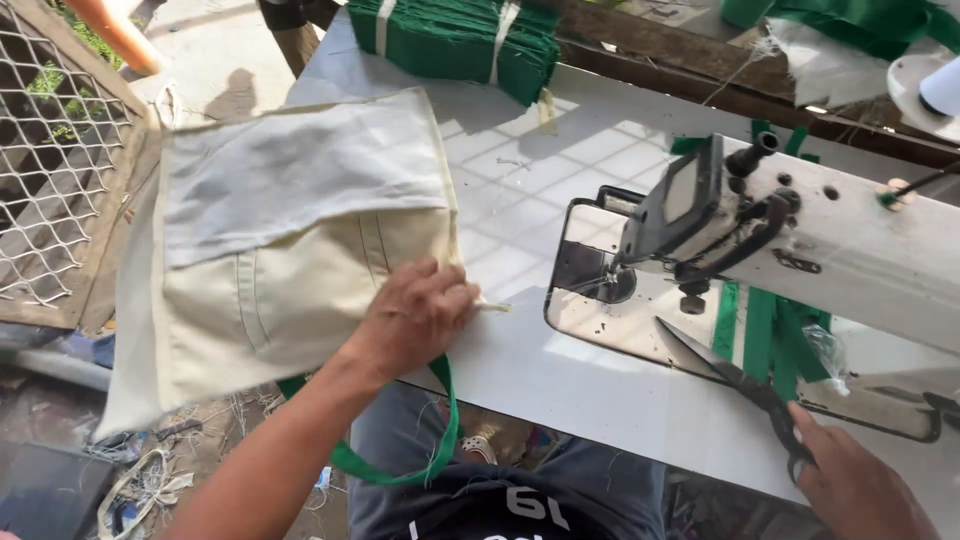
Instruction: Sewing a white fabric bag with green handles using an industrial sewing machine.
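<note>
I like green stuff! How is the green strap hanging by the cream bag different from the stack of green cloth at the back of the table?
The thin green fabric strap is one narrow loop; the thick stack of folded green cloth is many layers, bundled with pale bands.
The strap dangles off the white table's front edge, under the left hand; the stack lies flat at the far edge.
Both are the same deep green.

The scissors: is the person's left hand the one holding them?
No, the right hand grips the scissors by their handles, while the left hand rests on the cream cloth bag.
</note>
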